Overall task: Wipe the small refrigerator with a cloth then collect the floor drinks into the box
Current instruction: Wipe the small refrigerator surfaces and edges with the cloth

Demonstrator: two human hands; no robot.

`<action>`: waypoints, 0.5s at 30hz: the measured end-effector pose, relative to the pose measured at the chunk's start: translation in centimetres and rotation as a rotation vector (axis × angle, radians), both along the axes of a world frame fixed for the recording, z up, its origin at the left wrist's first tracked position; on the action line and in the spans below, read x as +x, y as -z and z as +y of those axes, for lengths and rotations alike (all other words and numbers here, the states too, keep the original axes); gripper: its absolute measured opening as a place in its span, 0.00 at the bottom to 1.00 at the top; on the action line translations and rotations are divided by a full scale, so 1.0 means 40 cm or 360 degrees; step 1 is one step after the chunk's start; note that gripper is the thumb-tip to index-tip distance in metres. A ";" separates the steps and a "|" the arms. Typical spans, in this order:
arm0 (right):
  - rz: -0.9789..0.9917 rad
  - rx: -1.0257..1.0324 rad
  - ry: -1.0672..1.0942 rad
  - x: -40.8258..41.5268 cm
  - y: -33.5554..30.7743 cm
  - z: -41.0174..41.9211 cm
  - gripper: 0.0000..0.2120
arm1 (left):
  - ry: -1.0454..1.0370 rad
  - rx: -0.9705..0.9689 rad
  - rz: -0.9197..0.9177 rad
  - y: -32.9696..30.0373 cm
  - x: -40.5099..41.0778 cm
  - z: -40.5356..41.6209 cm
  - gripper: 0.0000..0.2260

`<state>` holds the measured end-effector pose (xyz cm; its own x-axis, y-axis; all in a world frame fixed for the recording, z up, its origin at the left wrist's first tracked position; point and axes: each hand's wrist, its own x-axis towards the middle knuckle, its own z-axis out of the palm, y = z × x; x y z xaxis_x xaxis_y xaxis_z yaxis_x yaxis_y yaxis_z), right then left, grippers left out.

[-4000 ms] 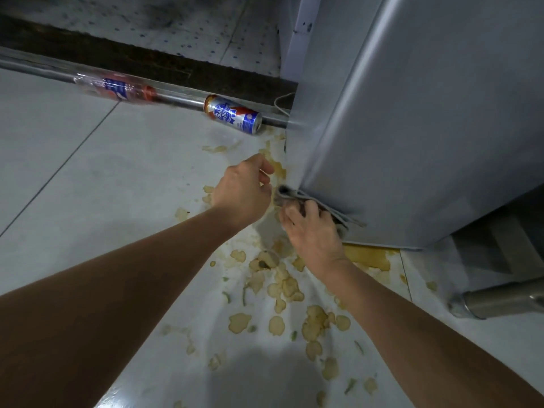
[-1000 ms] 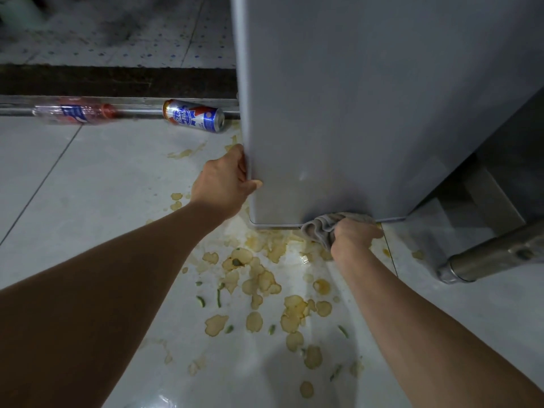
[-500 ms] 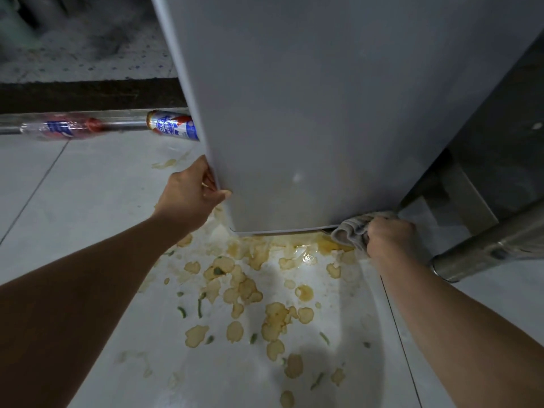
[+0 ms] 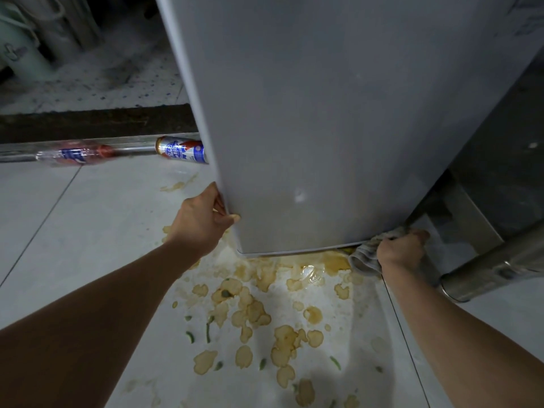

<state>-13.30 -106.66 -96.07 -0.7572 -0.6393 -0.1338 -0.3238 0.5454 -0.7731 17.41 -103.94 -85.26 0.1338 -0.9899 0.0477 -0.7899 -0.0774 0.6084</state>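
Observation:
The small grey refrigerator (image 4: 338,119) fills the upper middle of the view. My left hand (image 4: 203,220) grips its lower left edge, thumb on the front face. At the fridge's bottom right corner my right hand (image 4: 401,250) holds a bunched grey cloth (image 4: 366,256) against the lower edge. A blue, white and red drink can (image 4: 181,149) lies on its side on the floor behind the fridge's left edge, partly hidden by it. A clear plastic bottle (image 4: 75,154) with a red and blue label lies further left along a metal rail.
Brown liquid spill and green bits (image 4: 265,307) spread over the white floor tiles below the fridge. A metal pipe (image 4: 494,269) lies at the right. A dark threshold strip (image 4: 88,122) and a metal rail (image 4: 17,156) run behind the drinks. No box is in view.
My right hand has slid the cloth rightward along the fridge's bottom edge to its right corner. My left hand keeps its grip on the left edge. The view has shifted left.

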 end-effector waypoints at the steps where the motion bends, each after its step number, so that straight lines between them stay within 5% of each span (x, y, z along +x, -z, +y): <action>1: 0.0029 -0.0019 0.0004 -0.001 0.000 0.002 0.17 | 0.0005 0.0002 -0.0005 0.000 0.001 0.000 0.10; 9: 0.0093 -0.0443 0.0013 -0.011 0.006 0.009 0.17 | 0.0016 0.0004 0.0001 0.001 0.000 -0.002 0.11; 15: -0.0347 -0.0167 -0.0073 -0.063 0.000 -0.040 0.19 | -0.0020 0.0005 0.0002 0.000 -0.003 -0.001 0.12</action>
<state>-15.83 -108.26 -96.09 -0.6874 -0.6915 -0.2218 -0.1657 0.4467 -0.8792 17.28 -103.99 -85.26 0.1465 -0.9882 0.0444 -0.7880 -0.0895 0.6091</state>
